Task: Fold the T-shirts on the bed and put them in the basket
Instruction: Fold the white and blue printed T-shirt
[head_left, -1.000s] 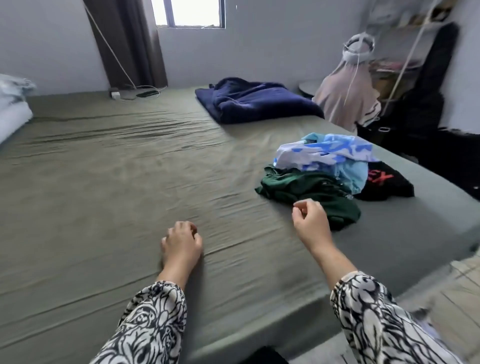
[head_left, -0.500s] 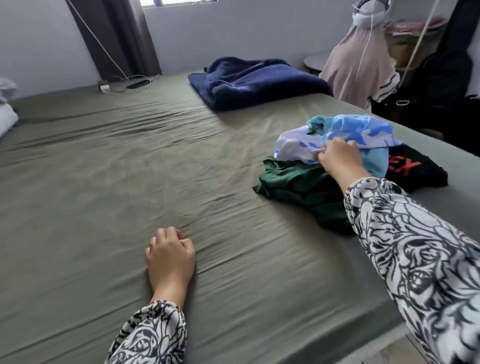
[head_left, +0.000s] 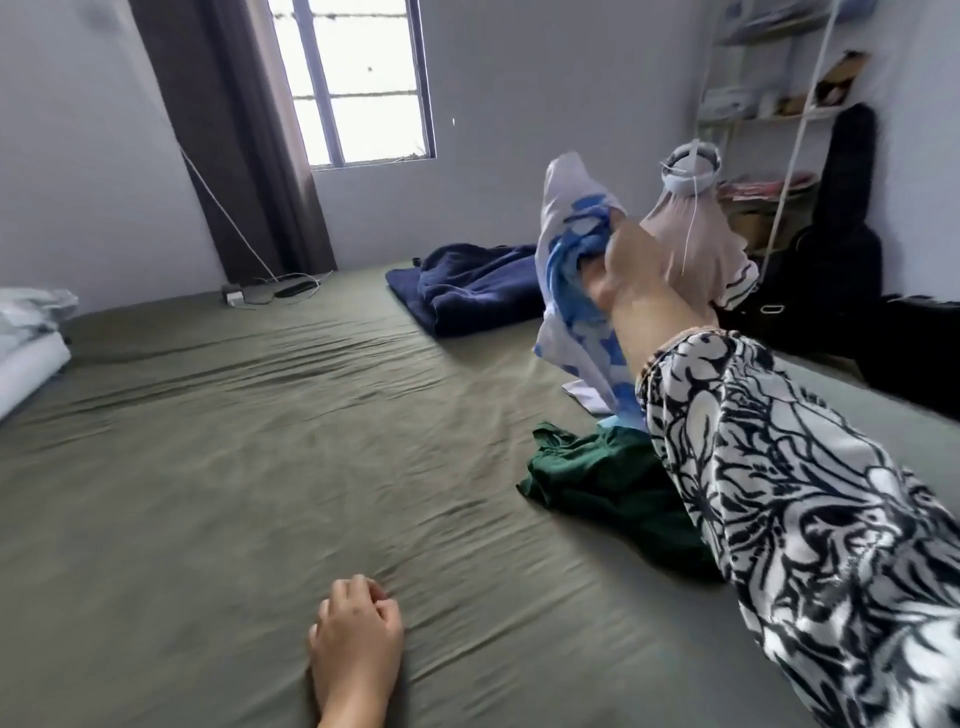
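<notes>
My right hand (head_left: 626, 270) grips a white T-shirt with blue patches (head_left: 574, 291) and holds it up above the bed, its lower end hanging down toward the pile. Below it a dark green T-shirt (head_left: 608, 483) lies crumpled on the olive sheet of the bed (head_left: 234, 441), partly hidden by my patterned right sleeve. My left hand (head_left: 358, 629) rests on the sheet near the front edge with its fingers curled, holding nothing. No basket is in view.
A navy blanket (head_left: 478, 286) lies at the bed's far side. White bedding (head_left: 26, 353) sits at the left edge. A draped stand with a headset (head_left: 691, 228), shelves and a dark bag (head_left: 836, 249) stand to the right. A charger and cables (head_left: 265, 293) lie below the window.
My right hand reached from the bed's front to the pile, took hold of the white and blue T-shirt and lifted it up. My left hand stayed on the sheet.
</notes>
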